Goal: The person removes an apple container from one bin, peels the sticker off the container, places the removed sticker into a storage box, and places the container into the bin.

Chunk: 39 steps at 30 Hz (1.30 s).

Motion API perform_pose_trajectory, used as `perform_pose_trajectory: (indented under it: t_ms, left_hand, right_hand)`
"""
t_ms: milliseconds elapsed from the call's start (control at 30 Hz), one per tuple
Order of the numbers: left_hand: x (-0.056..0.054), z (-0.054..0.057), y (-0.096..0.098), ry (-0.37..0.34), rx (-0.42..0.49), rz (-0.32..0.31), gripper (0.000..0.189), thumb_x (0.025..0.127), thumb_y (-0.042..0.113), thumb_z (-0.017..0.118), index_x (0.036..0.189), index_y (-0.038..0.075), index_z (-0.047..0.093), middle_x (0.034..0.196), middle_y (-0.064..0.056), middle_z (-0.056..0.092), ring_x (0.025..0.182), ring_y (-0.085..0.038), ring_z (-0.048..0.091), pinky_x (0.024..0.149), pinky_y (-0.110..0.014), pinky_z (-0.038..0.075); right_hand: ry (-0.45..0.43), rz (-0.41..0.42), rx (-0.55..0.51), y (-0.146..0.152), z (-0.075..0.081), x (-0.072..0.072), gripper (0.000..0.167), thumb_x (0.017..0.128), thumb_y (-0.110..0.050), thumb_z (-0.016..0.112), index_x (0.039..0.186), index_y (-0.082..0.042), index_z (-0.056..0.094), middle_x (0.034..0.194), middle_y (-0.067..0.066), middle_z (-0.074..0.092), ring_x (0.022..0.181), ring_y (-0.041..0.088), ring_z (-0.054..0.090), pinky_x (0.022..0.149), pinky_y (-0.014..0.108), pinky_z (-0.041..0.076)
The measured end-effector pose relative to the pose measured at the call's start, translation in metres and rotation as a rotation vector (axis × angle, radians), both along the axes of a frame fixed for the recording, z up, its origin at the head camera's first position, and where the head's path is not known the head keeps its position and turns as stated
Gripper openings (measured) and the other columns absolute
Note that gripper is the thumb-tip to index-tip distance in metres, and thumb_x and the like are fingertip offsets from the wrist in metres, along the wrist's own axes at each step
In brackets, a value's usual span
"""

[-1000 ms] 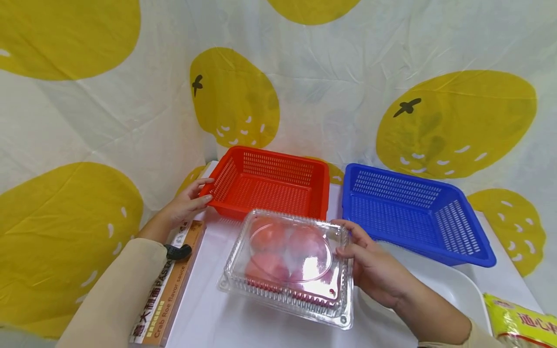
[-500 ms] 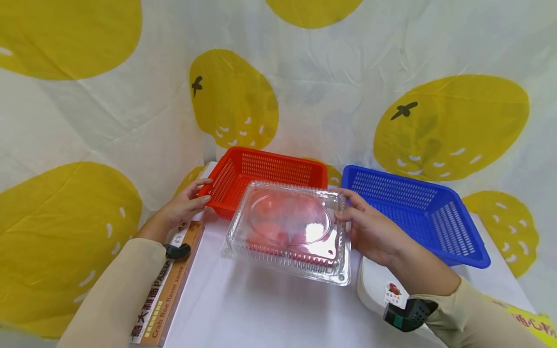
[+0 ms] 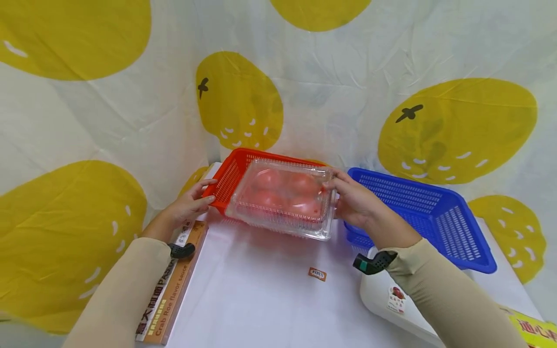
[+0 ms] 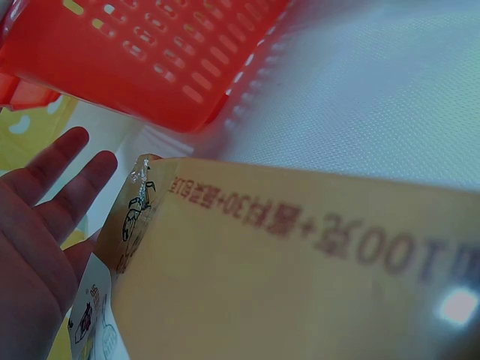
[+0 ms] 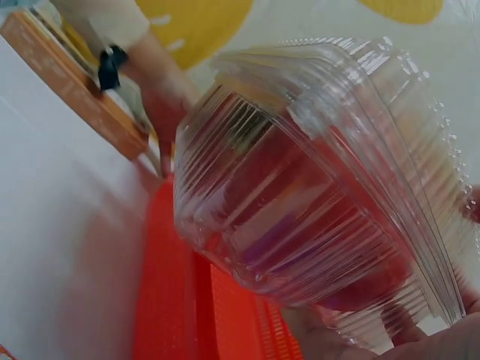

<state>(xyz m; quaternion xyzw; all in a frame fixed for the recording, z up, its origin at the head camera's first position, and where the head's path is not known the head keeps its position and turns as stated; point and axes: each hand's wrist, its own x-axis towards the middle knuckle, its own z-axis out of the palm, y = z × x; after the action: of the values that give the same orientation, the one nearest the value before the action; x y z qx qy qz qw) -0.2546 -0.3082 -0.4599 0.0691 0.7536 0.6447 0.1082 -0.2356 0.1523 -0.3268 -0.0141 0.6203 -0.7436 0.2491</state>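
In the head view my right hand (image 3: 354, 198) grips the right end of a clear plastic clamshell box (image 3: 283, 198) holding several round red fruits. The clamshell hangs tilted over the front and right of a red slotted basket (image 3: 226, 176), hiding much of its inside. From the right wrist, the clamshell's ribbed side (image 5: 262, 195) stands close, with the red basket (image 5: 169, 277) beneath. My left hand (image 3: 187, 205) touches the basket's left end, thumb and finger near its rim. Its visible fingers look straight in the left wrist view, beside a pasta box (image 4: 285, 247).
A blue slotted basket (image 3: 461, 217) stands on the right. In front of it lies a white lidded container (image 3: 378, 295), partly under my right sleeve. A yellow packet (image 3: 533, 328) is at the right edge. A small orange label (image 3: 317, 274) lies on the white table.
My right hand has carried the clamshell away from me and slightly left, up over the red basket. The small orange label now shows on the table. My left hand stays at the basket.
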Motion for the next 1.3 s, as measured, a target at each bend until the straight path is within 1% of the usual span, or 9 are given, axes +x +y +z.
perform_pose_trajectory:
  t_ms: [133, 233, 433, 567, 700, 800, 1000, 1200, 1300]
  left_hand:
    - [0.0, 0.0, 0.002, -0.025, 0.0, 0.009, 0.065, 0.108, 0.024, 0.065, 0.165, 0.022, 0.032, 0.162, -0.023, 0.038, 0.134, -0.033, 0.054, 0.118, -0.061, 0.039]
    - [0.001, 0.0, 0.002, -0.034, -0.002, 0.02, 0.067, 0.108, 0.026, 0.067, 0.165, 0.024, 0.032, 0.164, -0.022, 0.037, 0.138, -0.039, 0.051, 0.117, -0.061, 0.04]
    - [0.001, 0.0, 0.001, -0.04, -0.009, 0.034, 0.067, 0.107, 0.03, 0.068, 0.164, 0.027, 0.034, 0.164, -0.018, 0.04, 0.136, -0.037, 0.054, 0.117, -0.06, 0.042]
    - [0.001, 0.0, 0.001, -0.048, -0.007, 0.037, 0.067, 0.107, 0.029, 0.068, 0.164, 0.028, 0.033, 0.165, -0.018, 0.038, 0.134, -0.035, 0.055, 0.117, -0.061, 0.041]
    - [0.001, 0.001, 0.002, -0.061, -0.009, 0.046, 0.068, 0.106, 0.03, 0.069, 0.164, 0.029, 0.034, 0.166, -0.018, 0.037, 0.135, -0.036, 0.054, 0.117, -0.06, 0.041]
    - [0.002, -0.001, 0.003, -0.062, -0.003, 0.05, 0.068, 0.106, 0.029, 0.07, 0.164, 0.029, 0.034, 0.167, -0.017, 0.036, 0.14, -0.038, 0.05, 0.118, -0.059, 0.04]
    - [0.006, -0.008, 0.002, -0.059, -0.005, 0.059, 0.069, 0.106, 0.03, 0.07, 0.165, 0.029, 0.034, 0.169, -0.012, 0.034, 0.148, -0.038, 0.044, 0.12, -0.054, 0.039]
    - [0.005, -0.006, 0.0, -0.022, -0.007, 0.036, 0.066, 0.108, 0.025, 0.066, 0.165, 0.024, 0.033, 0.165, -0.019, 0.037, 0.139, -0.037, 0.051, 0.119, -0.058, 0.038]
    - [0.002, -0.004, 0.0, -0.017, 0.009, 0.016, 0.064, 0.109, 0.024, 0.064, 0.165, 0.023, 0.033, 0.165, -0.021, 0.037, 0.135, -0.031, 0.054, 0.119, -0.059, 0.038]
  right_hand:
    - [-0.021, -0.014, -0.004, -0.008, -0.007, -0.022, 0.052, 0.107, -0.016, 0.054, 0.154, -0.031, 0.039, 0.16, 0.006, 0.032, 0.146, 0.044, 0.035, 0.111, 0.069, 0.044]
    - [-0.041, -0.027, -0.011, -0.014, -0.008, -0.039, 0.055, 0.107, -0.016, 0.056, 0.156, -0.032, 0.039, 0.162, 0.007, 0.031, 0.147, 0.044, 0.032, 0.114, 0.072, 0.039]
    - [-0.068, -0.019, -0.004, -0.03, -0.012, -0.07, 0.053, 0.104, -0.018, 0.06, 0.152, -0.032, 0.042, 0.16, 0.01, 0.033, 0.145, 0.046, 0.035, 0.114, 0.069, 0.042]
    - [-0.075, -0.029, 0.0, -0.041, -0.019, -0.087, 0.045, 0.103, -0.018, 0.064, 0.144, -0.031, 0.05, 0.155, 0.009, 0.038, 0.141, 0.044, 0.04, 0.111, 0.068, 0.046]
    - [-0.072, -0.053, -0.004, -0.051, -0.031, -0.101, 0.034, 0.101, -0.017, 0.065, 0.132, -0.03, 0.056, 0.15, 0.007, 0.041, 0.138, 0.044, 0.042, 0.111, 0.069, 0.044]
    - [-0.07, -0.056, -0.005, -0.059, -0.042, -0.11, 0.031, 0.101, -0.017, 0.064, 0.129, -0.028, 0.055, 0.15, 0.007, 0.04, 0.138, 0.046, 0.042, 0.112, 0.072, 0.041]
    - [-0.103, -0.053, 0.022, -0.075, -0.063, -0.122, 0.041, 0.1, -0.018, 0.068, 0.137, -0.024, 0.051, 0.156, 0.008, 0.037, 0.14, 0.045, 0.04, 0.112, 0.075, 0.039]
    - [-0.139, -0.058, 0.038, -0.084, -0.076, -0.126, 0.055, 0.098, -0.02, 0.074, 0.148, -0.028, 0.052, 0.157, 0.009, 0.041, 0.141, 0.04, 0.042, 0.107, 0.067, 0.05]
    - [-0.143, -0.077, 0.045, -0.083, -0.08, -0.128, 0.055, 0.098, -0.021, 0.075, 0.149, -0.028, 0.053, 0.155, 0.008, 0.043, 0.14, 0.04, 0.041, 0.106, 0.064, 0.051]
